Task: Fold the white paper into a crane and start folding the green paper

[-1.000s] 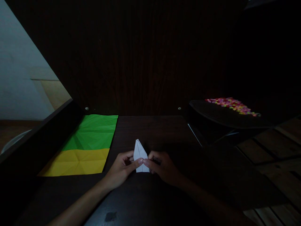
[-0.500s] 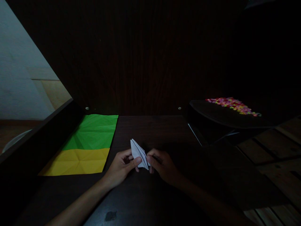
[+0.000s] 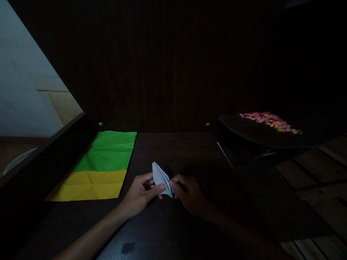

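With the left hand [image 3: 141,191] pinching the paper [image 3: 159,177], tip toward eleven o'clock, the right hand [image 3: 187,189], gripping its four-o'clock edge, should work the layers gently.

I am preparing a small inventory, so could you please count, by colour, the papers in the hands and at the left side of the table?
White folded paper, held by the left hand and right hand: 1
Green paper: 1
Yellow paper: 1
Total: 3, taking green and yellow as separate sheets
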A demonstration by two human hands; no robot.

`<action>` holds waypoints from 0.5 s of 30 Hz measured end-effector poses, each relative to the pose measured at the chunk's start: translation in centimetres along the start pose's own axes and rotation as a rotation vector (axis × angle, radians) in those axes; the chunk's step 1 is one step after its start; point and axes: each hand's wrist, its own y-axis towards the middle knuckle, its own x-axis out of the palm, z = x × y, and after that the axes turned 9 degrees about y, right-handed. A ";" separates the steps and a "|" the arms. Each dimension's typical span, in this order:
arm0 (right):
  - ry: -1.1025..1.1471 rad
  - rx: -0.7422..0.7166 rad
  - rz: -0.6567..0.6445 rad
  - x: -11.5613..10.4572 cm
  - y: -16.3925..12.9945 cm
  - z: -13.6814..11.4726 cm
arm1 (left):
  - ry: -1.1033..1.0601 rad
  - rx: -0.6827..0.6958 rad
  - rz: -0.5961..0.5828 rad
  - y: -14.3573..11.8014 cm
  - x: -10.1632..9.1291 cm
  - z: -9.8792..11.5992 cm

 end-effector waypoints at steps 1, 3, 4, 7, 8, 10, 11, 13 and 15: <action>-0.035 -0.030 0.006 0.0 -0.1 0.0 | -0.001 -0.008 -0.002 0.0 0.0 0.1; -0.083 -0.073 0.021 0.1 -0.2 0.0 | 0.000 -0.024 -0.013 -0.1 0.1 0.1; -0.101 -0.088 0.027 0.1 -0.2 0.0 | 0.001 -0.030 -0.020 -0.1 0.1 0.1; -0.159 -0.131 0.040 0.2 -0.3 0.1 | 0.007 -0.036 -0.038 -0.1 0.0 -0.2; -0.178 -0.144 0.047 0.2 -0.3 0.2 | 0.012 -0.036 -0.039 -0.1 0.0 -0.4; -0.205 -0.162 0.062 0.2 -0.3 0.2 | 0.033 -0.036 -0.036 -0.1 0.0 -0.6; -0.210 -0.166 0.069 0.2 -0.3 0.3 | 0.044 -0.037 -0.033 -0.1 0.0 -0.6; -0.199 -0.148 0.068 0.2 -0.2 0.3 | 0.057 -0.044 -0.028 -0.1 0.0 -0.6; -0.172 -0.100 0.049 0.2 -0.2 0.4 | 0.063 -0.057 -0.022 -0.1 0.0 -0.4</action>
